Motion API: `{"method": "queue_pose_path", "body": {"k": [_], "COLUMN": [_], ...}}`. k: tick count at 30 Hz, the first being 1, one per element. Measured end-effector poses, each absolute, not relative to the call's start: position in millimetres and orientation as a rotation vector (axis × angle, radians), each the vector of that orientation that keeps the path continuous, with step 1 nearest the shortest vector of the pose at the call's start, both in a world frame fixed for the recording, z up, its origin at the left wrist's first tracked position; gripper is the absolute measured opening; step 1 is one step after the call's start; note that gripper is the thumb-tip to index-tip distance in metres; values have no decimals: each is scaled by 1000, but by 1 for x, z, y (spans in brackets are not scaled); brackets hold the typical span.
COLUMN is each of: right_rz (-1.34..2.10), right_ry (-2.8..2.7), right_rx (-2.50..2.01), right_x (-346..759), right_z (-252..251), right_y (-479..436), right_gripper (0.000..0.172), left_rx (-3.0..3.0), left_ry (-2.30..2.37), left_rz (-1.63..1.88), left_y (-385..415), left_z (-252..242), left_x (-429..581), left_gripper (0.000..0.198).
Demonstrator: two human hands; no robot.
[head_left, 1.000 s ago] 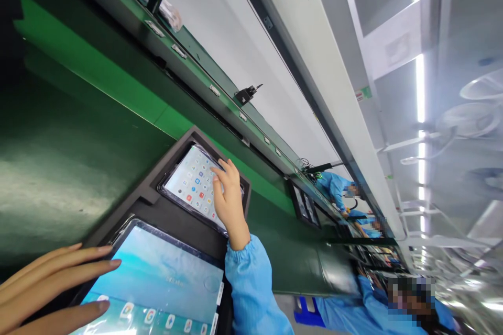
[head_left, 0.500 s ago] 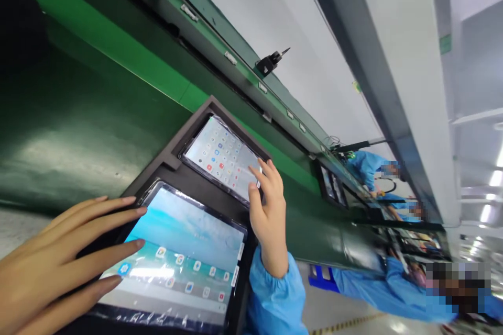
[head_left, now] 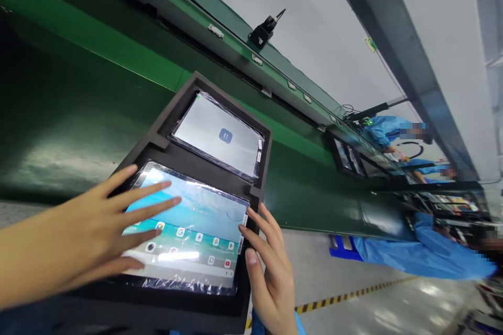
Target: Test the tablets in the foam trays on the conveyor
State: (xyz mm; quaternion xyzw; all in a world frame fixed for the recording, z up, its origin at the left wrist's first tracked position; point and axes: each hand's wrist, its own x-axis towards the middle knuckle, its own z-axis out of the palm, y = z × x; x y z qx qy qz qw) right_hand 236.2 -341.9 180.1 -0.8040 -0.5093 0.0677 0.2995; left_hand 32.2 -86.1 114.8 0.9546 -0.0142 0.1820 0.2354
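Two tablets in clear film lie side by side in a black foam tray (head_left: 157,142). On the nearer tablet (head_left: 204,204) a blue beach home screen with app icons is lit. The farther tablet (head_left: 204,136) shows a pale screen with one dark blue icon in its middle. My left hand (head_left: 118,220), slightly blurred, is over the left part of the nearer tablet with fingers spread. My right hand (head_left: 271,267) is at that tablet's right edge, fingers apart, fingertips by the white label (head_left: 242,235). Whether either hand touches the glass I cannot tell.
The tray sits on a green conveyor belt (head_left: 78,115). A black plug-like device (head_left: 262,35) stands on the ledge behind. Farther along the line is another tray with tablets (head_left: 346,157). Co-workers in blue smocks (head_left: 387,132) are at the right, near a blue stool (head_left: 346,247).
My right hand has moved from the farther tablet to the nearer one's right edge. My left hand has moved right over the screen. The farther tablet's icon grid has given way to one icon.
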Motion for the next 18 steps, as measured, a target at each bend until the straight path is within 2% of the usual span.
{"method": "queue_pose_path", "body": {"k": [5,18], "right_rz": [223,183], "right_ry": [-1359,-1194], "right_rx": [-2123,-2041], "right_x": [229,234], "right_z": [165,155], "right_y": [-332,-328], "right_gripper": [40,36], "left_rx": [2832,2742], "left_ry": [-118,-59], "left_rz": [389,347], "left_y": [-41,-41], "left_z": [123,130], "left_x": [65,67], "left_gripper": [34,34]}}
